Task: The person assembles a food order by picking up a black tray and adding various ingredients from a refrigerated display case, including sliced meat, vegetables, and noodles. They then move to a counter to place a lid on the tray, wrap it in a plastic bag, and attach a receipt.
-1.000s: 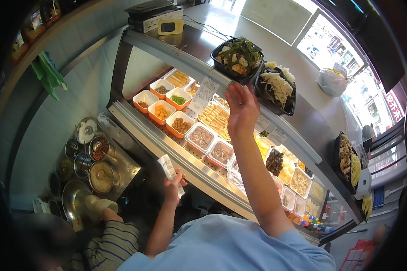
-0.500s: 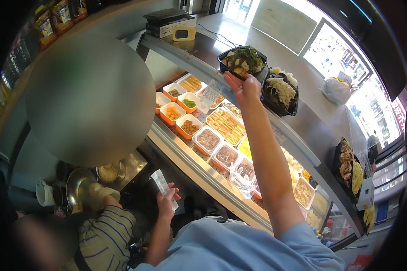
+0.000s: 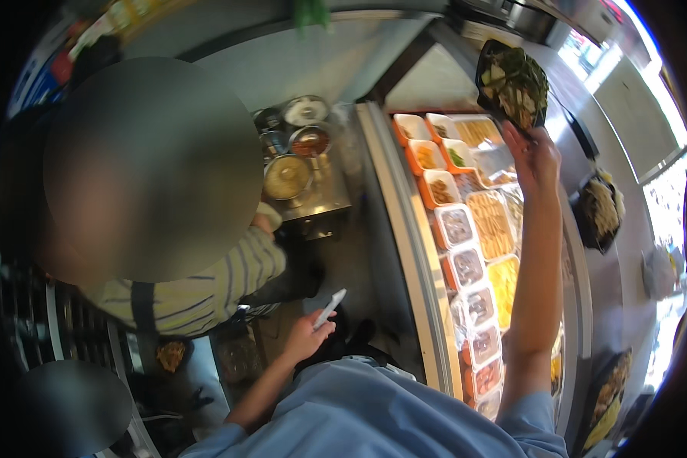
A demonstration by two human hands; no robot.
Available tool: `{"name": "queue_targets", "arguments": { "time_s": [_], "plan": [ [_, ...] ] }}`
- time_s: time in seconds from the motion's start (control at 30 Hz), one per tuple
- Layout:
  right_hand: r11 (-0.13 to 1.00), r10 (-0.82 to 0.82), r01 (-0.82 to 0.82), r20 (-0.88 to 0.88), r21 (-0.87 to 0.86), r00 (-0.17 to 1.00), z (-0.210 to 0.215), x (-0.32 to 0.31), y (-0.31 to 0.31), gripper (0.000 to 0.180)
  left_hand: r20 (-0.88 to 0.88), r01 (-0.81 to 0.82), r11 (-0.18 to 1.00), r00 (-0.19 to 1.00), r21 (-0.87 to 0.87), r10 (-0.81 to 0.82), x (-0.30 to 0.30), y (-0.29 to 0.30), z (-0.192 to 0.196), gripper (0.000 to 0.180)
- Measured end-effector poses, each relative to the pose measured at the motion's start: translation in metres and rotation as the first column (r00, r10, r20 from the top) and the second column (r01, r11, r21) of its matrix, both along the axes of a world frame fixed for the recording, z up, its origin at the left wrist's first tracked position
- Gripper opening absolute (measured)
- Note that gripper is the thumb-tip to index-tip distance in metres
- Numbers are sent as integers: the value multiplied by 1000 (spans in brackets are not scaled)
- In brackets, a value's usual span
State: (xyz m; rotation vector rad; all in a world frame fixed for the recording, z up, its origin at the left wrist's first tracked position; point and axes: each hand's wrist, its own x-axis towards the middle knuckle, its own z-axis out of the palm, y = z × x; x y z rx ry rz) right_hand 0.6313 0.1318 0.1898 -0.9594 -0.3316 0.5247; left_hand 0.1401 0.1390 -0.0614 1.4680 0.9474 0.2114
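My right hand (image 3: 533, 156) is stretched far out and grips the near edge of a black tray of mixed food (image 3: 513, 82), lifted off the counter top above a glass display case. My left hand (image 3: 307, 333) stays low near my body and holds a slim white phone-like object (image 3: 330, 308). Under the glass lie several orange and white tubs of toppings (image 3: 466, 237).
A co-worker in a striped shirt (image 3: 198, 286) stands close on my left. Round metal pots (image 3: 290, 172) stand on a small steel stand beyond them. Two more black trays of food (image 3: 599, 210) rest on the counter top at right.
My right hand has taken the black food tray from the counter top and lifted it. The view has swung left, bringing the co-worker much closer.
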Motion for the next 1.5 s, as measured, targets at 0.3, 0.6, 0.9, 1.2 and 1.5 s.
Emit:
{"name": "queue_targets", "arguments": {
  "time_s": [0.3,0.6,0.9,1.2,1.5],
  "plan": [
    [765,626,-638,-329,84,707,-96,-130,146,22,-347,100,955,938,281,4,-98,-8,21,35],
    [525,788,-844,-312,-111,531,-222,-286,341,43,-614,-168,941,721,294,321,-226,-69,-4,28],
    [691,704,71,649,-719,-289,-347,-363,471,76,-553,-896,383,207,224,807,-237,-173,-55,19],
    [779,620,134,720,-612,-313,-323,-364,477,72,-584,-992,22,-54,121,810,-196,-239,-60,17],
    [609,769,207,634,-766,83,-332,-341,459,57,-339,-993,-94,-115,77,934,-271,-222,-84,17]
  ]
}}
